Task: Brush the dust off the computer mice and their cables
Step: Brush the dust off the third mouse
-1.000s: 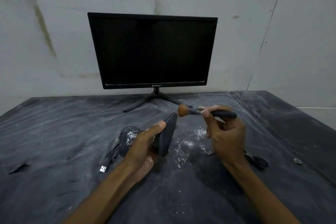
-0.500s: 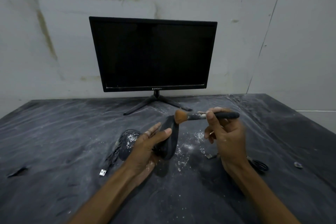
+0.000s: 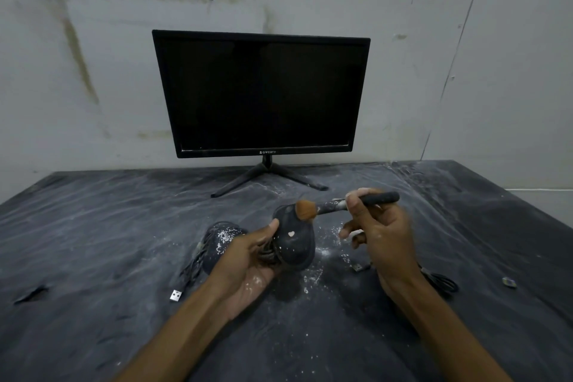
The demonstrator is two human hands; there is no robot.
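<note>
My left hand (image 3: 248, 260) grips a black computer mouse (image 3: 294, 242) above the table, its flat underside turned toward me, with its bundled cable under my fingers. My right hand (image 3: 378, 239) holds a brush (image 3: 341, 205) by its dark handle; the orange bristles touch the upper edge of that mouse. A second black mouse (image 3: 221, 242), speckled with white dust, lies on the table just left of my left hand. Its cable runs down to a USB plug (image 3: 175, 295).
A black monitor (image 3: 262, 93) on a tripod foot stands at the back against the wall. White dust is scattered on the dark table (image 3: 93, 226) under the held mouse. Another USB plug (image 3: 358, 267) and a coiled black cable (image 3: 443, 284) lie right; a small object (image 3: 508, 282) lies farther right.
My left hand has turned the mouse so that its flat underside faces me instead of its edge. The brush has come down onto the mouse's upper edge.
</note>
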